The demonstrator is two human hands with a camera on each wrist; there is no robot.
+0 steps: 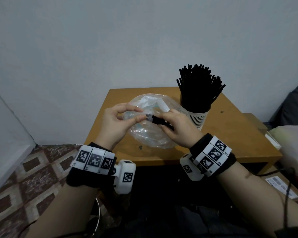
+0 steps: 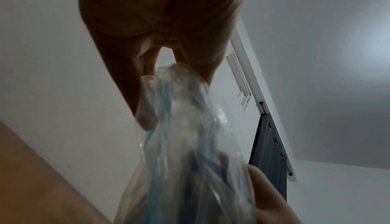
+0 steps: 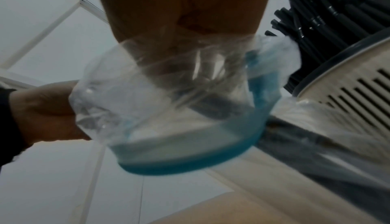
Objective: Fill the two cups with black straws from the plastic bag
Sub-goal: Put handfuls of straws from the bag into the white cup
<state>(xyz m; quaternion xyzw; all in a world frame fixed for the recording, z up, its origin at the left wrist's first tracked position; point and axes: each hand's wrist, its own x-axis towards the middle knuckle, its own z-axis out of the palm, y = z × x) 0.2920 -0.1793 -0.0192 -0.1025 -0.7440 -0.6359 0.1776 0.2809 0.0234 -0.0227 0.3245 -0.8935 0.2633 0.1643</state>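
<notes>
A clear plastic bag (image 1: 149, 136) with a blue strip along its mouth (image 3: 190, 166) is held just above the wooden table (image 1: 230, 134). My left hand (image 1: 140, 115) pinches a fold of the bag between thumb and forefinger (image 2: 147, 111). My right hand (image 1: 163, 120) grips a short bundle of black straws (image 1: 159, 121) whose left end is still wrapped in the plastic. A white slotted cup (image 1: 197, 117) behind my right hand is packed with upright black straws (image 1: 199, 86). The same cup (image 3: 348, 86) shows in the right wrist view. No second cup is in view.
The table stands against a pale wall. A lower wooden surface (image 1: 252, 121) with a white bag (image 1: 292, 140) adjoins it on the right. A labelled box (image 1: 282, 188) and a cable (image 1: 287, 194) lie at the lower right. A patterned floor (image 1: 33, 177) lies to the left.
</notes>
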